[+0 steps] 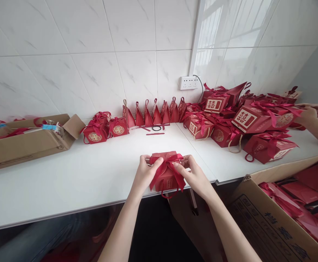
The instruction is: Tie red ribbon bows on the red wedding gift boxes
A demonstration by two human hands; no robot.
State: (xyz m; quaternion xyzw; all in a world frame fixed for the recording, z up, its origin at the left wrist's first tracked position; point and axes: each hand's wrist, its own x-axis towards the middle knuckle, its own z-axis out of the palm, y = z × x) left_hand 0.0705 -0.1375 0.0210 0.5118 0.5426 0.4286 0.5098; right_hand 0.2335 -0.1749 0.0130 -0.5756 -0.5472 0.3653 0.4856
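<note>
A red gift box (163, 183) with a cord handle hanging down sits at the table's front edge, straight ahead of me. A shiny red ribbon (167, 162) is tied in a bow across its top, its tails draping over the front. My left hand (148, 169) pinches the bow's left side between thumb and fingers. On the other side, my right hand (189, 169) has its thumb pressed on the ribbon's right part, with the fingers curled behind it. Both hands touch the box as well as the ribbon.
Red triangular boxes (156, 114) line the wall, with loose strips (155, 134) before them. Two bowed boxes (118, 127) stand left, near an open carton (25, 145). A heap of gift boxes (220, 136) fills the right, where another person's hand (307, 114) reaches. A full cardboard box (257, 214) stands below.
</note>
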